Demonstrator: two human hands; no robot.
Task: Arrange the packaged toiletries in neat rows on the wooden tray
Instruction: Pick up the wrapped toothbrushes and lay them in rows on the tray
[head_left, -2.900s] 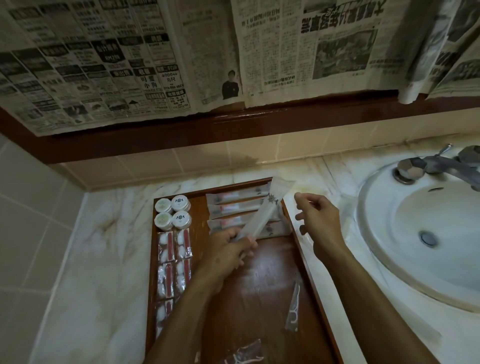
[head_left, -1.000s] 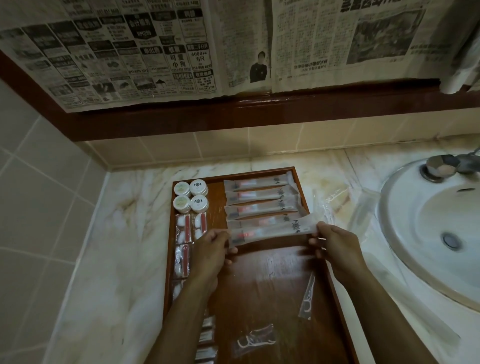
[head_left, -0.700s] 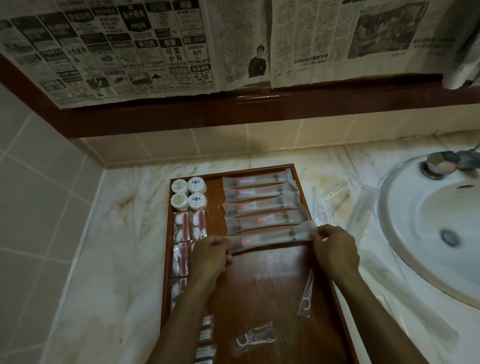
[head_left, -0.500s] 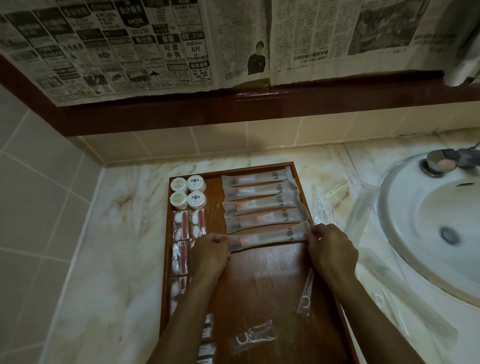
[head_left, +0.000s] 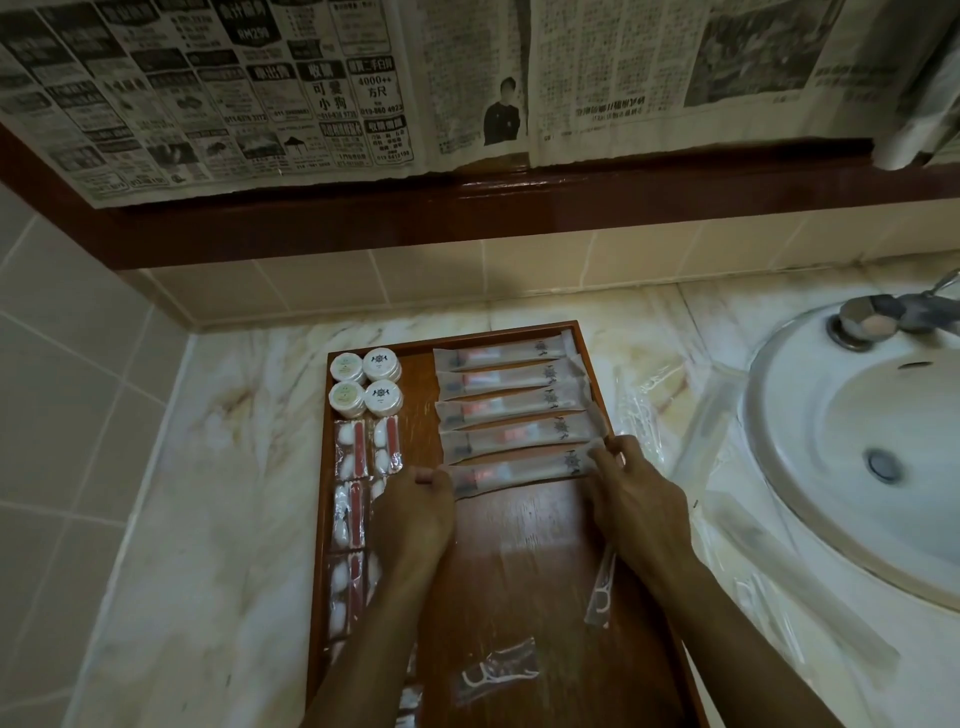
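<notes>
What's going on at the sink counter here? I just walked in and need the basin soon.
A person is lining up packaged toiletries on a wooden tray beside the sink. The left hand and right hand hold the ends of the fifth long packet, setting it below four others. Four small round tubs and cotton swab packs fill the tray's left side. Loose floss pick packets lie unsorted nearer the person.

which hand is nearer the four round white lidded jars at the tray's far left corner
Left. The left hand sits just below-right of the round white lidded jars; the right hand is across the wooden tray near its right rim.
</notes>
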